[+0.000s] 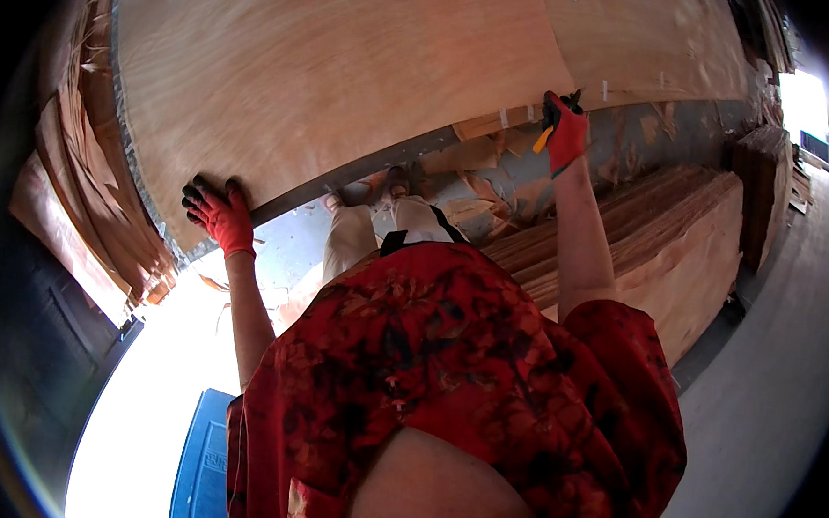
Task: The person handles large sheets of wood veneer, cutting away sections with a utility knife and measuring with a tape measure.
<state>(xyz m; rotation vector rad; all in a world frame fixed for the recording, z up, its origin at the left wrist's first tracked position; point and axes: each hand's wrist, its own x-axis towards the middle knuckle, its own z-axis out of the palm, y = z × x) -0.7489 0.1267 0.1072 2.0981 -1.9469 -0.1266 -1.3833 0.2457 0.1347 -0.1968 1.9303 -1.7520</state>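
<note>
A wide sheet of thin reddish-brown wood veneer [341, 58] spreads over the work surface in front of me. My left hand [220, 213], in a red glove with black fingers, lies on the sheet near its lower left corner, fingers spread. At the sheet's near edge on the right, my right hand [564, 134], gloved the same way, is closed around a small yellow-handled tool [542, 140]. Its working end is hard to make out; it may be a knife. A second veneer piece [651, 46] adjoins on the right, with short white tape strips [604, 91] along the near edge.
A thick stack of veneer sheets [659, 244] stands close on my right, with another stack [761, 193] beyond it. Torn veneer scraps [488, 193] litter the floor by my feet. Long veneer strips [91, 167] hang at the far left. A blue plastic object [202, 464] is at lower left.
</note>
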